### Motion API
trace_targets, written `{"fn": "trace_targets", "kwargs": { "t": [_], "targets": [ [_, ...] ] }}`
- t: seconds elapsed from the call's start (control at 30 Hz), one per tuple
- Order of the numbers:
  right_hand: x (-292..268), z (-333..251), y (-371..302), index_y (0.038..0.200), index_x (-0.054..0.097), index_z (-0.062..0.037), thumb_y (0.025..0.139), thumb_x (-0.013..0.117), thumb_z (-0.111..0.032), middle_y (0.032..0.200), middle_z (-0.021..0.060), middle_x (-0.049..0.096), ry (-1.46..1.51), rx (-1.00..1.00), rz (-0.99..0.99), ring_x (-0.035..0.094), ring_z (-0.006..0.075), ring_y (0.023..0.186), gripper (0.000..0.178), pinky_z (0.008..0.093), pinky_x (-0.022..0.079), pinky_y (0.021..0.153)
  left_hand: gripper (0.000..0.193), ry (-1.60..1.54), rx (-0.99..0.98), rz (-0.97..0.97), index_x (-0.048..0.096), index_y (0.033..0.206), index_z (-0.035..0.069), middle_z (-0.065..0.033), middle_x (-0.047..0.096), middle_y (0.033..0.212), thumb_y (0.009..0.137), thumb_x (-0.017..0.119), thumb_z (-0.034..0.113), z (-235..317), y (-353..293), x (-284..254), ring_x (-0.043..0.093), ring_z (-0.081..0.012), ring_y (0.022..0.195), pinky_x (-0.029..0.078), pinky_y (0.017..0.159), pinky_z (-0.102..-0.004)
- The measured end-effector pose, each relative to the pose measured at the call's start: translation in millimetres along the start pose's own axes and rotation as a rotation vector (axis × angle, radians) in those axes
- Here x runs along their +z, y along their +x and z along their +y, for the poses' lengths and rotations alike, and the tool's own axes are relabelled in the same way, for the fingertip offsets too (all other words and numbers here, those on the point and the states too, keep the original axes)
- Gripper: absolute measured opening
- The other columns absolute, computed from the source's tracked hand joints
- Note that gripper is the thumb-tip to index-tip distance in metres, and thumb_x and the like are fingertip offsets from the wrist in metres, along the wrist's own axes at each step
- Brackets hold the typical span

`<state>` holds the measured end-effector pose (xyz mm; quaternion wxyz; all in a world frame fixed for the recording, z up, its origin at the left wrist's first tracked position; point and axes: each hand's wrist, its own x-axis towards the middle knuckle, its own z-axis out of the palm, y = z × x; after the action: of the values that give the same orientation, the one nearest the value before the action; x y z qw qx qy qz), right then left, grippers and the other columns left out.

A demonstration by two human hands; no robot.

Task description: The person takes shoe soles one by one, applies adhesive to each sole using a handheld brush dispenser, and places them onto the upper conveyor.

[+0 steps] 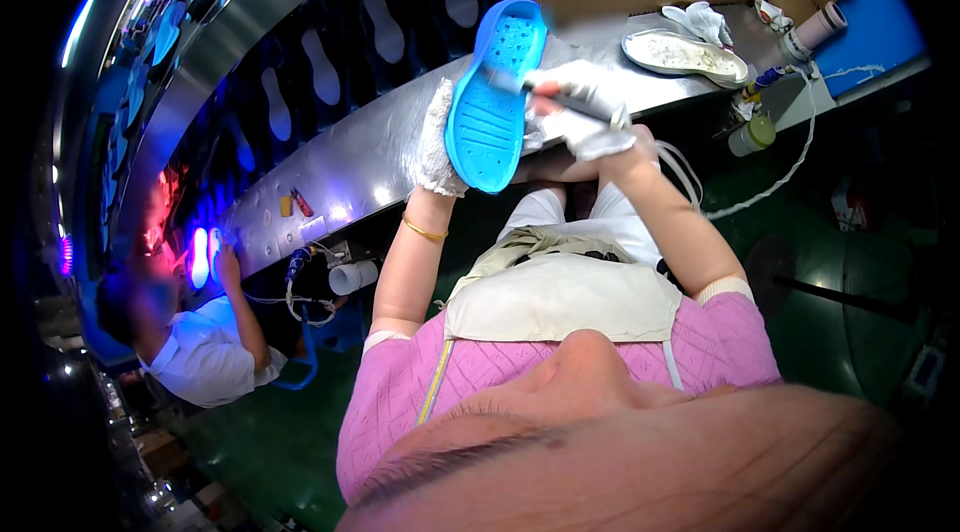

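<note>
I see my gloved left hand (436, 142) gripping the blue shoe sole (492, 97) by its edge, held upright above the metal desk (340, 167); its fingers are hidden behind the sole. My gloved right hand (580, 112) pinches a thin tool (560, 104) against the tread (tip blurred, hard to make out).

The single view came from a fisheye camera worn on the person's head, looking steeply down and forward over the chest and both forearms. It sat close: the left hand (437, 144) and right hand (588, 112) filled the upper middle, near the lens. Farther off curved the metal bench (340, 167), bent by the lens. A co-worker (205, 352) appeared low at the left. Dark rims closed the corners.
</note>
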<state>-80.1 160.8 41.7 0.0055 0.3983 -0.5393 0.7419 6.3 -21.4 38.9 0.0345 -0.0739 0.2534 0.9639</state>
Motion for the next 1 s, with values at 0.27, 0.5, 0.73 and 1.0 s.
{"fn": "trace_targets", "kwargs": {
  "t": [0.27,0.5,0.73,1.0],
  "targets": [
    [-28,-21,29,0.083,0.063,-0.0038,0.072,0.07,0.004,0.091,0.0077,0.063,-0.103,0.049,-0.011,0.06,0.0157,0.084,0.015,0.0275,0.049,0.077,0.065,0.292,0.035,-0.061,0.036,0.133,0.0,-0.0232,0.051,0.122,0.091,0.039,0.049,4,-17,18,0.056,-0.0377,0.104,0.046,0.091,-0.0503],
    [-31,-42,30,0.079,0.063,-0.004,0.065,0.067,0.006,0.088,0.0131,0.064,-0.384,-0.198,-0.326,0.061,0.0245,0.083,0.017,0.0316,0.048,0.076,0.07,0.402,0.175,-0.021,0.035,0.132,-0.002,-0.0227,0.051,0.12,0.089,0.04,0.054,13,-17,26,0.057,-0.037,0.102,0.047,0.088,-0.0528],
    [-7,-56,46,0.083,0.06,-0.0041,0.061,0.061,0.008,0.092,0.0144,0.061,-0.364,-0.393,-0.42,0.06,0.0307,0.082,0.025,0.0338,0.049,0.071,0.061,0.213,0.182,0.004,0.034,0.135,0.007,-0.0172,0.054,0.118,0.091,0.042,0.049,33,-3,38,0.061,-0.0319,0.093,0.053,0.081,-0.046],
    [-21,-89,39,0.077,0.061,-0.0046,0.063,0.07,0.005,0.085,0.0138,0.061,-0.423,-0.321,-0.255,0.06,0.026,0.079,0.02,0.0318,0.048,0.072,0.078,0.515,0.376,-0.41,0.032,0.132,-0.005,-0.0253,0.051,0.119,0.089,0.029,0.06,106,0,95,0.061,-0.0374,0.093,0.053,0.08,-0.0481]
  ]
}}
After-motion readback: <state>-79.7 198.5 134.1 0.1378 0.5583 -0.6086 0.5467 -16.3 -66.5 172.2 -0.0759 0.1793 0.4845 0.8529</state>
